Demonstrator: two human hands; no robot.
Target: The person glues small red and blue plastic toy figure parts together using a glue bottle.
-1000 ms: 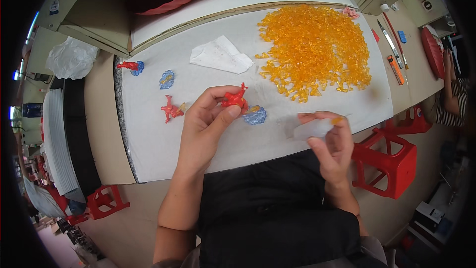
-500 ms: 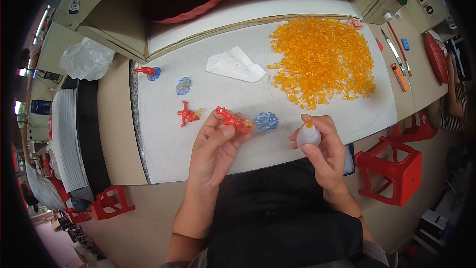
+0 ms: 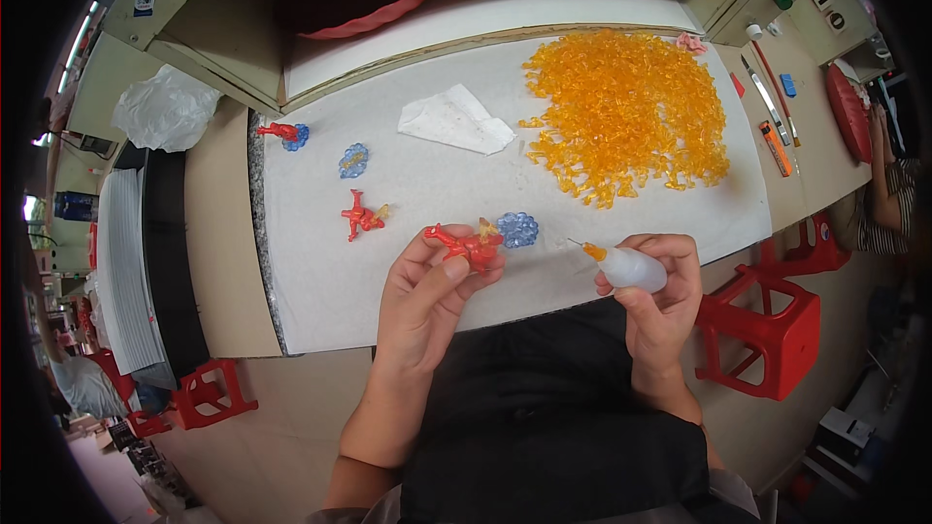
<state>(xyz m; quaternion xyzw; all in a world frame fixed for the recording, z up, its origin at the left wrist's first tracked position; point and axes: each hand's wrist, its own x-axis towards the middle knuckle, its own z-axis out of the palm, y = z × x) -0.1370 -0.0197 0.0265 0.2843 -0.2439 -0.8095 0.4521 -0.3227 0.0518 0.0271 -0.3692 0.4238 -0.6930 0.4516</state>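
Pinched between the thumb and fingers of my left hand [image 3: 419,309] is a red toy figurine [image 3: 472,250] with a clear yellow piece on it. My right hand [image 3: 664,303] is wrapped around a white squeeze bottle [image 3: 636,270], its orange nozzle and thin needle tip pointing left toward the figurine but apart from it. Just behind the held figurine lies a bumpy blue translucent piece [image 3: 518,229]. Left of my left hand is a second red figurine [image 3: 359,217] with a yellow part. Farther back are another blue piece [image 3: 353,161] and a red figurine [image 3: 279,131] touching a blue piece.
A wide heap of small orange-yellow translucent pieces [image 3: 621,116] covers the far right of the white sheet. A folded white paper [image 3: 456,121] lies at centre back. On the right are an orange-handled cutter [image 3: 776,147], a blue block [image 3: 787,85] and a red stool [image 3: 767,340].
The bottle has tipped from pointing away to pointing left, as my right hand turned. The figurine has rotated slightly in my left hand, bringing its yellow piece upward.
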